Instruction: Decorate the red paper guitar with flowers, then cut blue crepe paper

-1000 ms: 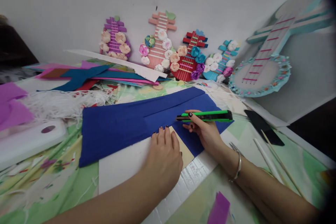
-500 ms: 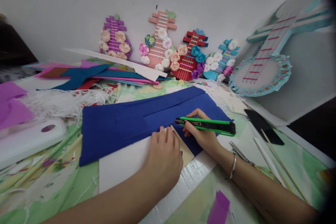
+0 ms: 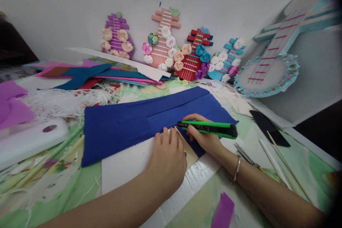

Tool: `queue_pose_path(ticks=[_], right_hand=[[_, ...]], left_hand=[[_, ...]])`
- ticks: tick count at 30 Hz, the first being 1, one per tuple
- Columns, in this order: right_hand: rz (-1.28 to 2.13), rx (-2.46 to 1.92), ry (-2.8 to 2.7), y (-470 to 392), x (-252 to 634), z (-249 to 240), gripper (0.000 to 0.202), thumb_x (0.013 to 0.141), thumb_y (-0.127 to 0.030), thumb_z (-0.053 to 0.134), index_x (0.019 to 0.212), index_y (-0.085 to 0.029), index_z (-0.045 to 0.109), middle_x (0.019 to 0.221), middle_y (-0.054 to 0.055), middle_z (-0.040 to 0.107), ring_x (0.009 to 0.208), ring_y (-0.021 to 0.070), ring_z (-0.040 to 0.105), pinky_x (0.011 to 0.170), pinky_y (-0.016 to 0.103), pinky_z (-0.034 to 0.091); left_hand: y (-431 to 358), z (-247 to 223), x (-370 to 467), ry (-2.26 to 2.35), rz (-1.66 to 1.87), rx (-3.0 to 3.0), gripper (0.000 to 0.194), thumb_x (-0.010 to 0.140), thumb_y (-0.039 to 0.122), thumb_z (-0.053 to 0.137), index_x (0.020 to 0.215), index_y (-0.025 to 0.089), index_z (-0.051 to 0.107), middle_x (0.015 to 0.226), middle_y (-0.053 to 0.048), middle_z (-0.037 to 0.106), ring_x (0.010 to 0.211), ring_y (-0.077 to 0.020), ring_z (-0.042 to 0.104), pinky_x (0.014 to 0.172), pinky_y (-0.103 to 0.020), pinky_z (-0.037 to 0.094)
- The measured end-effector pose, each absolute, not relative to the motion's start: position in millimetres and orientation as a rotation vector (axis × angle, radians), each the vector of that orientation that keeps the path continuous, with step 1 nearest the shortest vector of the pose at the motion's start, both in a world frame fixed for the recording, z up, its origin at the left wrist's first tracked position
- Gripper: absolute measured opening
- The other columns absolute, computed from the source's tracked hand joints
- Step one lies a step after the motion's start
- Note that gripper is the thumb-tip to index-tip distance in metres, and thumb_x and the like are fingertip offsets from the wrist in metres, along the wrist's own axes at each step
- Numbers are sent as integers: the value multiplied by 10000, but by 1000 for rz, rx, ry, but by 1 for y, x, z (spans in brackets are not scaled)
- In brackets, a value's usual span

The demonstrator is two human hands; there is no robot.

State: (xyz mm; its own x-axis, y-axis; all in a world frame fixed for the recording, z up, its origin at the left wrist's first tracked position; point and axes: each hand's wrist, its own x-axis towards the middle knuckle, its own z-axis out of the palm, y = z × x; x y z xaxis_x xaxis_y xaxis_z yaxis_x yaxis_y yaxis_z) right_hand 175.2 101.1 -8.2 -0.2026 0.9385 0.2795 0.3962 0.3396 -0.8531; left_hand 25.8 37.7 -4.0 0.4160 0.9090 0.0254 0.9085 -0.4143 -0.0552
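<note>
My right hand [image 3: 207,137] is wrapped round a green and black utility knife [image 3: 213,129], its tip pointing left, close to the fingertips of my other hand. My left hand [image 3: 169,155] lies flat, fingers stretched forward, pressing on a cream card piece [image 3: 191,154]. Beneath the card is a sheet of dark blue crepe paper [image 3: 120,128] with a long slit in its right half. A white board [image 3: 125,171] shows under the blue sheet, partly covered by my left forearm. The blade's tip is too small to make out clearly.
Scissors [image 3: 248,156], a white stick [image 3: 274,164] and a wooden skewer [image 3: 288,165] lie to the right. Purple paper [image 3: 223,211] is in front. White string [image 3: 69,103] and a white case [image 3: 32,142] sit left. Several decorated paper guitars [image 3: 189,64] lean on the wall.
The knife's rear end has shifted slightly left and its tip sits a little nearer my left fingertips. My left hand stays in place on the card. The whole view has shifted slightly.
</note>
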Motion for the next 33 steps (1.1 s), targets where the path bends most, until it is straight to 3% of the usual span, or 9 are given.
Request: queue_pose_path(ticks=[5, 19, 33], right_hand=[[813, -1186, -1769, 101, 175, -8, 188, 830, -229, 562, 1001, -212, 638, 724, -10, 659, 492, 109, 585, 508, 231, 477], [805, -1213, -1784, 99, 174, -5, 181, 831, -242, 572, 994, -220, 645, 750, -2, 680, 494, 109, 590, 503, 228, 477], [697, -1206, -1871, 101, 173, -2, 168, 819, -231, 570, 955, -225, 669, 735, 10, 669, 575, 138, 601, 516, 237, 450]], left_hand=[[37, -5, 25, -1624, -19, -2546, 536, 923, 297, 432, 1397, 46, 456, 1447, -222, 435, 1295, -442, 404, 990, -555, 375], [37, -3, 26, -1676, 39, -2628, 571, 953, 284, 344, 1440, -16, 352, 1492, -253, 345, 1341, -474, 321, 1042, -594, 316], [36, -5, 26, -1656, -4, -2611, 560, 946, 285, 385, 1415, -22, 395, 1472, -268, 369, 1331, -481, 333, 1032, -604, 323]])
